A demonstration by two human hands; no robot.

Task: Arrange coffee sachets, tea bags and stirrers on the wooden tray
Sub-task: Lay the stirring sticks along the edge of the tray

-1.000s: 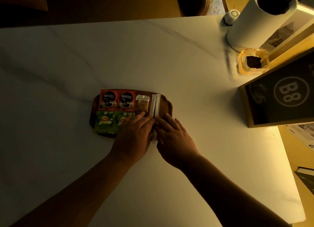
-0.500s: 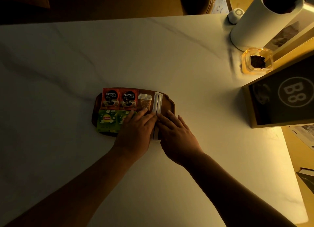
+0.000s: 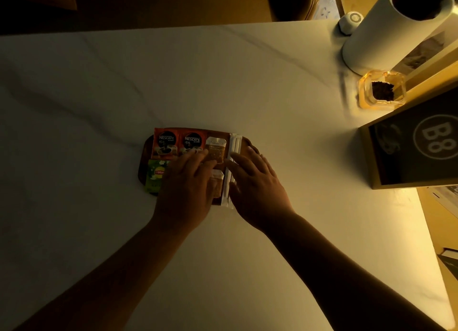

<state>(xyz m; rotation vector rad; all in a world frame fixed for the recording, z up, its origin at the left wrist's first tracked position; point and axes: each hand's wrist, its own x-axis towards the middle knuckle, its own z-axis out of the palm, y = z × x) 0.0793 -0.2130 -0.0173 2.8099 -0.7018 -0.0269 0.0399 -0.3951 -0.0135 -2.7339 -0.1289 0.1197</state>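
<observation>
Head view: tray (image 3: 145, 157) mid-table (image 3: 99, 95), holding two red coffee sachets (image 3: 179, 142), green tea bags (image 3: 155, 175), brown sachets (image 3: 215, 149) and white stirrers (image 3: 231, 157). Left hand (image 3: 186, 187) flat over tea bags, fingers spread. Right hand (image 3: 255, 182) open, fingertips touching stirrers.

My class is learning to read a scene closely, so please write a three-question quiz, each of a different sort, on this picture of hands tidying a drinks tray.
1. True or false: the two red Nescafe sachets lie side by side along the far edge of the wooden tray.
2. Which hand lies over the green Lipton tea bags? A. left hand B. right hand C. neither
3. Fill in: the white paper-wrapped stirrers lie between the brown sachets and the ____ hand.

Key: 1 true; 2 A; 3 right.
</observation>
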